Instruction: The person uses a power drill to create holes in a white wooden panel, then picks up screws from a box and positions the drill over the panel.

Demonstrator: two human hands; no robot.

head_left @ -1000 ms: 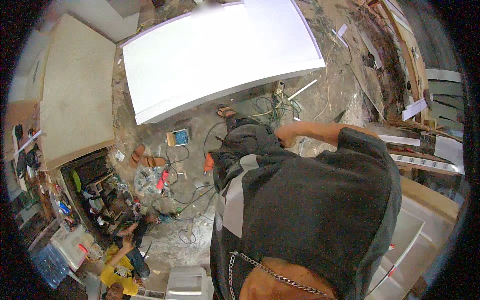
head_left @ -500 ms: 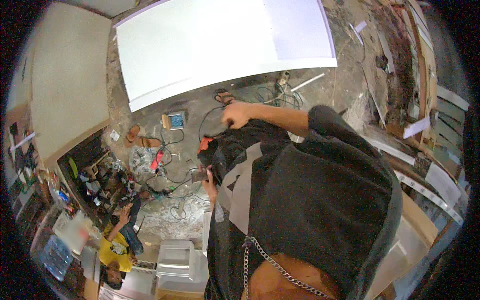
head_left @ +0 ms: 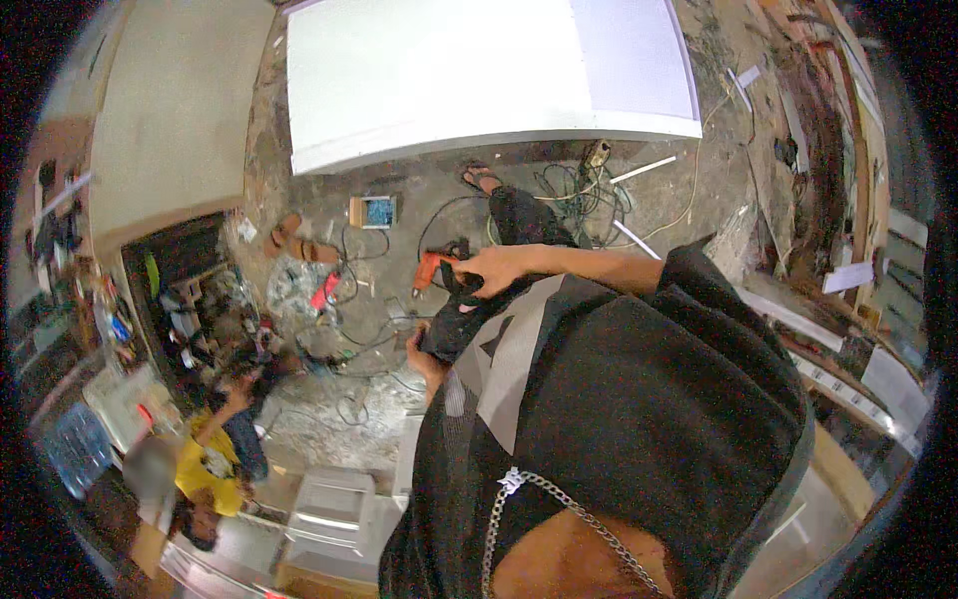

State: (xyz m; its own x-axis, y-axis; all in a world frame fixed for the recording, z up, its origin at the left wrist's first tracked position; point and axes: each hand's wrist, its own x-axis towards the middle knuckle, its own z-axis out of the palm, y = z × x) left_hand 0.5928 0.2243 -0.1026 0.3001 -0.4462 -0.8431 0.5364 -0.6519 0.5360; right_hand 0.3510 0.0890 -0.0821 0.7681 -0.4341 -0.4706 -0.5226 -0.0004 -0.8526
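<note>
An orange power drill (head_left: 431,272) is in my right hand (head_left: 491,270), which closes around its handle end. The drill's chuck points down and toward the left. Lower, beside my dark-clothed leg, my left hand (head_left: 427,361) has its fingers bent. A small flat greyish piece (head_left: 405,321) shows by its fingertips, but what the hand grips is partly hidden. My sandalled foot (head_left: 481,178) rests on the floor beyond the drill.
A large white panel (head_left: 439,80) lies ahead. An open box of blue pieces (head_left: 377,212), sandals (head_left: 299,247), a red tool (head_left: 325,292) and tangled cables (head_left: 574,200) are on the floor. A person in a yellow shirt (head_left: 208,464) sits at lower left, near white drawers (head_left: 334,504).
My right hand has moved down onto the drill, which has shifted up and right. The flat piece in my left hand shows less. The view has swung, and the person's arm has moved.
</note>
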